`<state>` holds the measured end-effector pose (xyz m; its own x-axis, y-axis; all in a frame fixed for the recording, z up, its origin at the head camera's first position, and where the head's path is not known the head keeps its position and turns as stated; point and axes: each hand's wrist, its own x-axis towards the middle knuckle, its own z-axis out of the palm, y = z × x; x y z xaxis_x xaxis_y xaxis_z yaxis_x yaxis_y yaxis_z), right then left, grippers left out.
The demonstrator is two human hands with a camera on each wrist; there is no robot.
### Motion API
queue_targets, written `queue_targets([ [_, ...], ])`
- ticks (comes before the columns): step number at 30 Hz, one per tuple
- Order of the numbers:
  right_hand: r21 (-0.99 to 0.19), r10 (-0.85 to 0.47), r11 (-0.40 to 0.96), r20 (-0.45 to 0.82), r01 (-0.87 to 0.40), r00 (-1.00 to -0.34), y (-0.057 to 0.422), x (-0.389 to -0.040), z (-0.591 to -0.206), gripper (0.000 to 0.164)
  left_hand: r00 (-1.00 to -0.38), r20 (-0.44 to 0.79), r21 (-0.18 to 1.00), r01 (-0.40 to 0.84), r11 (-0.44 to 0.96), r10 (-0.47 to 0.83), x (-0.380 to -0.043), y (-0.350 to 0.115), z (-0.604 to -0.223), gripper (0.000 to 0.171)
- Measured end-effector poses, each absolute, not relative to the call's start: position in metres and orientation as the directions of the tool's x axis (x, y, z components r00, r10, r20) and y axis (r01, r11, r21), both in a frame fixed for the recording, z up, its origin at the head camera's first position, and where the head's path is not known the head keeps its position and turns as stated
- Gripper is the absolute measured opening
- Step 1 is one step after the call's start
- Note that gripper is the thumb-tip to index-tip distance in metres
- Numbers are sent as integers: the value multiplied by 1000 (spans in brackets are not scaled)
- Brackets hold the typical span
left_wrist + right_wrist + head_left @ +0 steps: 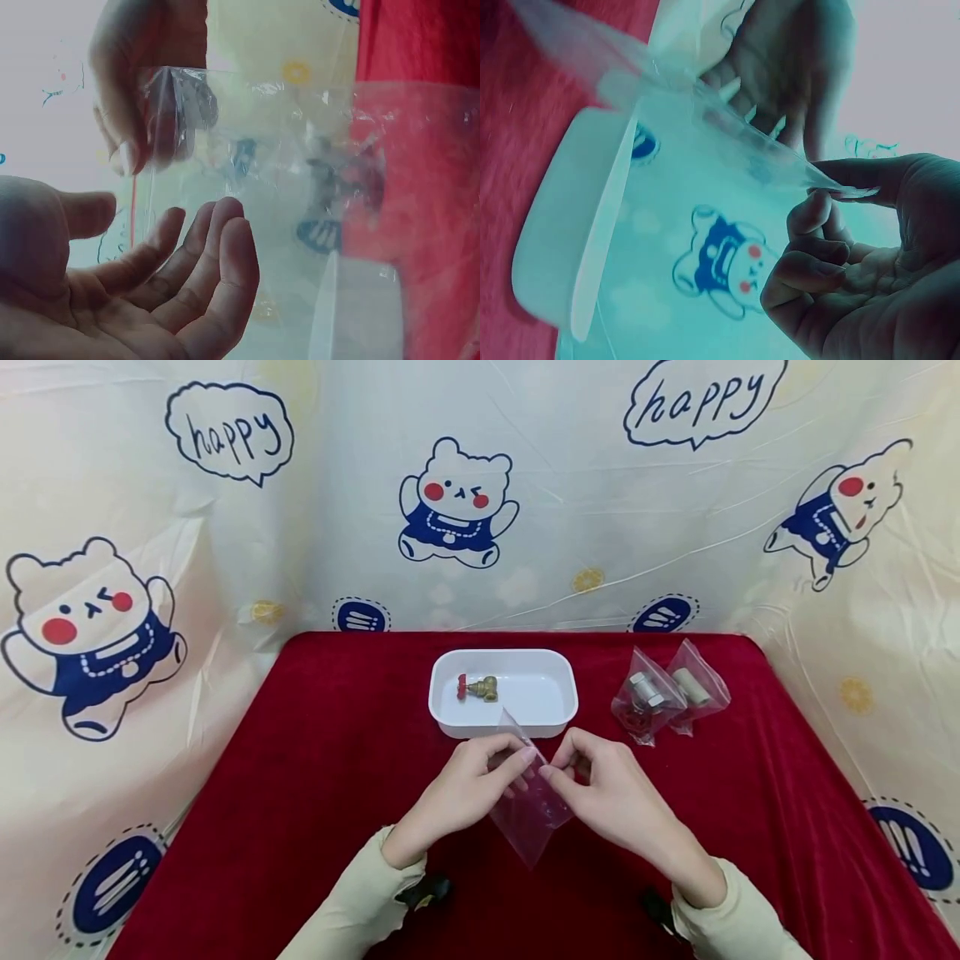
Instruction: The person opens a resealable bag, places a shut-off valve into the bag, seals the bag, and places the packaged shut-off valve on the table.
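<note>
A clear zip-lock bag [531, 827] hangs between the two hands, slanting down toward the front. My right hand [611, 785] pinches its edge between thumb and forefinger; the right wrist view shows that hand [870, 262] with its other fingers curled. At the bag's opening is my left hand [468, 781]. In the left wrist view the left hand [157, 292] has its thumb apart from its loosely extended fingers, which lie against the plastic. Beyond the hands, a brass valve [483, 688] with a red handle lies in a white tray [562, 714].
Right of the tray lie two filled clear bags: one bag [652, 693] with a metal fitting and something red, and another bag [701, 689] with a beige cylinder. A red cloth [322, 793] covers the table. Printed sheeting [562, 485] hangs behind.
</note>
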<state>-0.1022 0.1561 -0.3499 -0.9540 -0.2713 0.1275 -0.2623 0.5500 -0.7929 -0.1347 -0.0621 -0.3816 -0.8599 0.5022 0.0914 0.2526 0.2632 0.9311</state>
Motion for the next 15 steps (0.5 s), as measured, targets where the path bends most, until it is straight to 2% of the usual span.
queue_targets([
  [7, -831, -291, 498, 109, -248, -950, 140, -98, -356, 23, -876, 86, 953, 211, 216, 474, -132, -58, -377, 26],
  [15, -852, -305, 467, 97, -237, -948, 137, -99, -362, 20, -889, 120, 944, 240, 226, 443, -133, -58, -379, 27],
])
